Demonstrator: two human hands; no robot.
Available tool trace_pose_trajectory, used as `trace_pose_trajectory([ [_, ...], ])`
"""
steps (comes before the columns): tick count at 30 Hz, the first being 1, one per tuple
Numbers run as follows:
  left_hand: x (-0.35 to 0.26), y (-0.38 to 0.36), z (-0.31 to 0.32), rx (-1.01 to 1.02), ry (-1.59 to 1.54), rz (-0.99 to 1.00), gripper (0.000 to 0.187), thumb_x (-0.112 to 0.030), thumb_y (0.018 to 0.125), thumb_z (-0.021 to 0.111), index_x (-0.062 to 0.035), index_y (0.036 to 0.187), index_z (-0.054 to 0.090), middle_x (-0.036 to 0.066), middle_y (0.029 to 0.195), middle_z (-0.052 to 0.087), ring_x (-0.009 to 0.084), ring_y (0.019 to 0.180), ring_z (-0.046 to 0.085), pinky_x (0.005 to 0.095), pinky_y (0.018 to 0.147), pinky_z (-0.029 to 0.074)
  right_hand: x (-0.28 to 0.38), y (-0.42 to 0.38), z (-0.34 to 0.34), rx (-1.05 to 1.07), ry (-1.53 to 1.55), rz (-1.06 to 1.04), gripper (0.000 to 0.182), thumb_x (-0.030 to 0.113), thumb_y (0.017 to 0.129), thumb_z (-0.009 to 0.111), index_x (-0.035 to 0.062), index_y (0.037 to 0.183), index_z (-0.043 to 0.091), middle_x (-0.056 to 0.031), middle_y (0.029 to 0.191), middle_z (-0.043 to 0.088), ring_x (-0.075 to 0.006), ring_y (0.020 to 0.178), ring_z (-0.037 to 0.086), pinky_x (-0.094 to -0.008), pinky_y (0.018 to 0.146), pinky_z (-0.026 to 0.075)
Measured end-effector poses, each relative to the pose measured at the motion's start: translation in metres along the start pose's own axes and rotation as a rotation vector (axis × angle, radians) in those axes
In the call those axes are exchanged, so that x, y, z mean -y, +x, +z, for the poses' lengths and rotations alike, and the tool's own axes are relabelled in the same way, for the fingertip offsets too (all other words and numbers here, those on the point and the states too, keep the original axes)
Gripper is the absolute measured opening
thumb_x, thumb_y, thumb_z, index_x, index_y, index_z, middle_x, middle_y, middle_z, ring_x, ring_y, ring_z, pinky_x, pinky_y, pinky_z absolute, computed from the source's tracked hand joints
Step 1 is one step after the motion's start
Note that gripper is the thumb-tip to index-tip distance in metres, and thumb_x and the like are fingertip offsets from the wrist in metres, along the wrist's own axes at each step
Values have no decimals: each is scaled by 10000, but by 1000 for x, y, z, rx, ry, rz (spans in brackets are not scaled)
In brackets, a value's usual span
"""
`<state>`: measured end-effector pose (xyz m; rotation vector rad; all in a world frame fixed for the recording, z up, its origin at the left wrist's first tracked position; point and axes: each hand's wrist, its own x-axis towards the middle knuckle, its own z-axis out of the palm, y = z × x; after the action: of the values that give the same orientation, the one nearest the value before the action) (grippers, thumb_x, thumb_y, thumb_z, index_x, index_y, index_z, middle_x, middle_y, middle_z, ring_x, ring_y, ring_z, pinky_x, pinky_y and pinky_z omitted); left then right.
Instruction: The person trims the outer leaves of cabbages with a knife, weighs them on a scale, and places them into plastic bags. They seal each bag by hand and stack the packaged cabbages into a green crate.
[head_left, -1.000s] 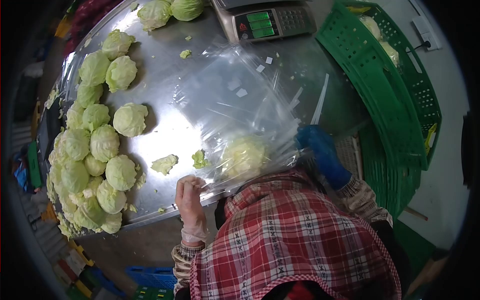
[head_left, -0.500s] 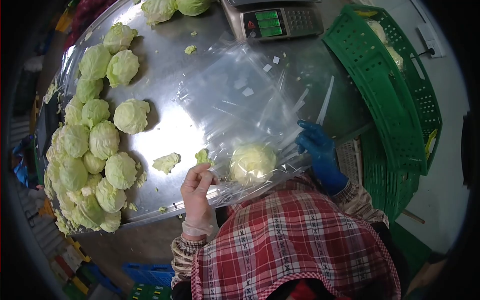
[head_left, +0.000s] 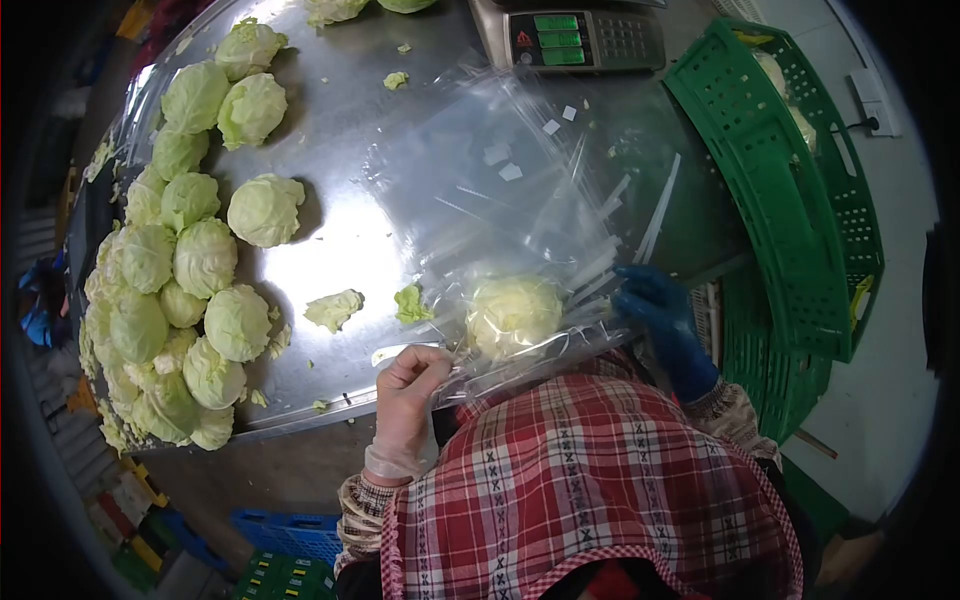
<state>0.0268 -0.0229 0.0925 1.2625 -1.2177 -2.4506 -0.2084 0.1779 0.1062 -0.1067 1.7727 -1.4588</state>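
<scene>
A steel table (head_left: 340, 130) is flanked by a green crate (head_left: 765, 185), in which pale heads (head_left: 770, 72) are held. A clear bag (head_left: 575, 340) is laid at the table's near edge, a cabbage (head_left: 515, 310) apparently enclosed. Bagging is judged to be in hand; for the next move, film should be drawn snugly around it. The bag's edge is pinched by the left hand (head_left: 408, 400); whether film is gripped by the blue-gloved right hand (head_left: 662, 318) cannot be told.
</scene>
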Motion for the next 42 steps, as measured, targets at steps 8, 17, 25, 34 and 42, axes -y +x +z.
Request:
trace_pose_trajectory([
  [8, 0, 12, 18, -397, 186, 642, 39, -20, 866, 520, 11, 867, 543, 85, 826, 593, 139, 728, 563, 269, 705, 465, -11, 2, 15, -333, -98, -262, 201, 15, 805, 616, -3, 1004, 587, -43, 855, 604, -105, 727, 570, -215, 640, 456],
  [17, -9, 77, 2, -350, 88, 287, 64, -41, 870, 513, -30, 808, 502, 20, 658, 527, 83, 580, 510, 212, 501, 399, -30, 48, 25, -301, -64, -190, 163, 3, 805, 614, 24, 965, 593, -32, 788, 600, -65, 642, 534, -207, 561, 432],
  [25, 39, 84, -22, -397, 642, 141, 438, -7, 825, 564, 32, 1234, 413, 83, 724, 593, 104, 507, 515, 235, 433, 419, -79, 32, -6, -103, -786, -135, 237, 132, 753, 649, 5, 943, 588, -95, 747, 599, -177, 680, 576, -312, 628, 468],
  [34, 19, 68, -7, -388, 489, 173, 580, -16, 818, 598, 25, 1345, 359, 40, 660, 571, 74, 578, 485, 226, 538, 414, 18, 49, 4, -63, -190, -122, 423, 325, 851, 641, 6, 1115, 555, -92, 771, 622, -129, 663, 603, -258, 585, 485],
  [42, 13, 67, -4, -372, 557, 127, 518, -31, 804, 606, 33, 1286, 427, 68, 658, 596, 122, 578, 550, 263, 540, 440, -42, 63, 8, 49, -352, 118, 542, 338, 810, 673, -25, 1172, 496, -125, 810, 626, -156, 618, 609, -281, 564, 496],
])
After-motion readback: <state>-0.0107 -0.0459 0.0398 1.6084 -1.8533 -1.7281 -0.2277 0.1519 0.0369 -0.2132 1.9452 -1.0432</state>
